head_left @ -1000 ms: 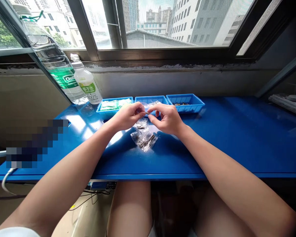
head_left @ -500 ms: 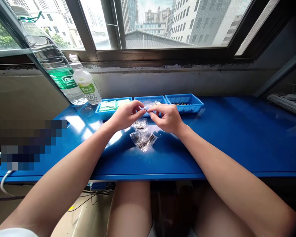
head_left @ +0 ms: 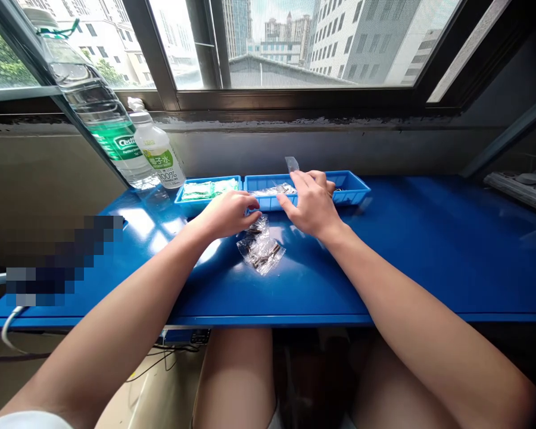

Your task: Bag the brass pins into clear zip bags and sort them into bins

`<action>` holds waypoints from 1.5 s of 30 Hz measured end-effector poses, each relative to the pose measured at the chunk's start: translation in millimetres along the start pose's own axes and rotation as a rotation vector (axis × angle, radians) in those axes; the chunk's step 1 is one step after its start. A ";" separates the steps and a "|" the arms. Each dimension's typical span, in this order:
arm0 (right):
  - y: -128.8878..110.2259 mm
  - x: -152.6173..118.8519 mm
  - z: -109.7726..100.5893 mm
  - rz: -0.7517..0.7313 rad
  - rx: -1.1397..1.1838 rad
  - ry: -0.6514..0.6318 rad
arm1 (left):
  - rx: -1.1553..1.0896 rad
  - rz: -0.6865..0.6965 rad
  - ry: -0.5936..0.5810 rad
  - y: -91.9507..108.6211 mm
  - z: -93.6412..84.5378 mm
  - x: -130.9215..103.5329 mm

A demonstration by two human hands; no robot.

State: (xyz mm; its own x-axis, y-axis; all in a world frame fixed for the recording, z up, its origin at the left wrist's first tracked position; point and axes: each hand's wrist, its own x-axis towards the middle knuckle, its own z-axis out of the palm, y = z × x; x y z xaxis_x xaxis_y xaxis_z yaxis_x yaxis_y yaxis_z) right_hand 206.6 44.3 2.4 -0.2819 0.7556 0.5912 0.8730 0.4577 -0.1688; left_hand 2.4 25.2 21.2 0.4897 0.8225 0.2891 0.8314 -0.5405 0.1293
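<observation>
Film (head_left: pixel 291 164) is apparently being pinched by the right hand (head_left: pixel 311 205) near the middle blue bin (head_left: pixel 268 204), toward one o'clock; the left hand (head_left: pixel 232 213) is being held loosely open beside clear packets (head_left: pixel 262 255) at twelve. One-handed film handling is seemingly being done; careful fingertip control is being called for.

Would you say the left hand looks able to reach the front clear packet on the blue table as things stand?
Probably yes: the front clear packet lies in the open on the blue table, close to the left hand, with no visible barrier between.
</observation>
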 end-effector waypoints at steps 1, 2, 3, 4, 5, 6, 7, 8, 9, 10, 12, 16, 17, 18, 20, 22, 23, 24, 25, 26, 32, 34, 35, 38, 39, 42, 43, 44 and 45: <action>-0.6 -0.4 0.9 -0.003 -0.017 -0.038 | 0.006 -0.003 -0.013 0.2 -0.2 0.0; -1.0 -1.0 1.9 -0.010 -0.027 -0.078 | 0.013 -0.012 -0.027 0.4 -0.5 0.1; -1.4 -1.6 2.8 -0.020 -0.032 -0.121 | 0.024 -0.025 -0.042 0.8 -0.9 0.1; -1.7 -2.2 3.6 -0.030 -0.031 -0.162 | 0.039 -0.037 -0.056 1.3 -1.6 0.0; -1.9 -2.8 4.0 -0.038 -0.025 -0.200 | 0.055 -0.046 -0.073 2.0 -2.3 0.0; -2.1 -3.2 4.2 -0.044 -0.016 -0.228 | 0.071 -0.053 -0.092 2.7 -3.2 -0.1; -2.3 -3.6 4.0 -0.045 -0.006 -0.245 | 0.087 -0.058 -0.112 3.4 -4.1 -0.2; -2.6 -3.7 3.6 -0.046 0.005 -0.252 | 0.100 -0.061 -0.134 4.0 -4.9 -0.4; -2.9 -3.7 3.0 -0.046 0.015 -0.247 | 0.110 -0.058 -0.155 4.5 -5.5 -0.6; -3.3 -3.6 2.2 -0.050 0.027 -0.235 | 0.117 -0.049 -0.171 4.8 -5.9 -0.7; -4.2 -3.1 0.8 -0.061 0.058 -0.201 | 0.118 -0.021 -0.190 4.8 -6.3 -1.0; -5.5 -2.1 0.0 -0.055 0.107 -0.183 | 0.094 0.009 -0.210 4.1 -5.8 -1.4; -5.6 -2.1 0.2 -0.053 0.108 -0.193 | 0.093 0.004 -0.215 4.2 -5.8 -1.5; -5.5 -2.1 0.4 -0.053 0.109 -0.205 | 0.093 0.000 -0.221 4.4 -5.8 -1.6; -5.1 -2.3 0.5 -0.058 0.116 -0.223 | 0.099 -0.011 -0.233 5.1 -6.1 -1.9; -4.5 -2.5 0.4 -0.061 0.132 -0.235 | 0.104 -0.015 -0.248 5.6 -6.5 -2.0; -4.1 -2.6 0.4 -0.063 0.139 -0.239 | 0.105 -0.014 -0.255 5.6 -6.7 -2.0; -3.7 -2.7 0.5 -0.064 0.144 -0.242 | 0.103 -0.010 -0.260 5.5 -6.9 -1.8; -3.3 -2.8 0.7 -0.065 0.148 -0.242 | 0.098 -0.005 -0.263 5.2 -7.0 -1.6; -2.9 -2.9 1.1 -0.069 0.151 -0.239 | 0.090 -0.001 -0.264 4.8 -7.0 -1.4; -3.7 -3.3 1.4 -0.137 0.179 -0.100 | 0.045 0.031 -0.239 1.8 -4.9 -1.0; -5.3 -3.6 -0.4 -0.197 0.217 -0.043 | 0.038 0.057 -0.221 0.9 -3.7 -1.0; -6.2 -3.8 -1.5 -0.238 0.244 -0.026 | 0.035 0.065 -0.208 0.4 -3.2 -1.0; -8.6 -4.5 -3.5 -0.365 0.314 -0.014 | -0.003 0.081 -0.160 -0.7 -1.9 -0.6; -9.1 -4.8 -3.6 -0.392 0.327 -0.016 | -0.026 0.086 -0.145 -0.9 -1.6 -0.5; -9.7 -5.5 -3.3 -0.418 0.339 -0.039 | -0.084 0.081 -0.115 -1.3 -1.6 -0.4; -9.7 -5.7 -3.4 -0.417 0.341 -0.049 | -0.094 0.070 -0.114 -1.2 -1.8 -0.5; -9.6 -5.8 -3.6 -0.413 0.340 -0.061 | -0.102 0.056 -0.116 -1.1 -2.2 -0.7; -9.6 -5.9 -4.2 -0.407 0.337 -0.073 | -0.109 0.041 -0.120 -0.9 -2.7 -0.9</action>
State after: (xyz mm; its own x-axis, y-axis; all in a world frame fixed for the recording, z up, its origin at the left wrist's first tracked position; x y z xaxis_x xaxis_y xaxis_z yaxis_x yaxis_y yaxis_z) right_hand 201.5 33.5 3.9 -0.6088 0.5108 0.6070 0.5142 0.8367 -0.1884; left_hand 0.5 24.4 23.3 0.5562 0.8108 0.1823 0.7796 -0.5850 0.2235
